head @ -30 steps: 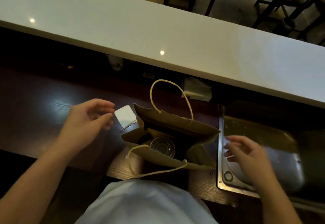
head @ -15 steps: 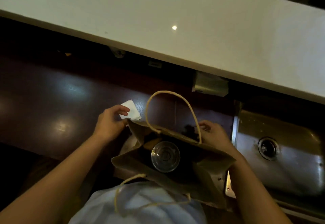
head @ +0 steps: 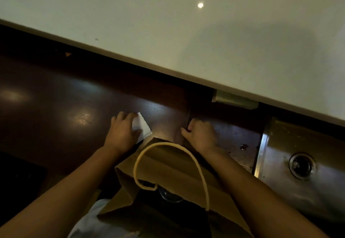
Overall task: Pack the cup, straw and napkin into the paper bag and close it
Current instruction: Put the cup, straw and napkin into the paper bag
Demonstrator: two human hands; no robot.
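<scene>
An open brown paper bag (head: 168, 172) with rope handles stands on the dark wooden counter, close to my body. Inside it, the rim of a clear cup (head: 170, 196) shows below the far handle. A white folded napkin (head: 142, 128) lies on the counter just beyond the bag's left corner. My left hand (head: 122, 132) rests on the napkin, with fingers and thumb pinching its edge. My right hand (head: 200, 135) lies on the counter behind the bag, fingers curled. Whether it holds anything is hidden. I see no straw.
A raised white countertop (head: 205, 41) runs across the back. A steel sink (head: 280, 144) with a drain (head: 301, 166) lies to the right. A small pale box (head: 235, 100) sits under the white ledge. Dark wooden counter (head: 65, 107) stretches left.
My left hand has closed over the napkin. My right hand has slid from the bag's rear edge onto the counter beyond it. The bag now sits lower in view.
</scene>
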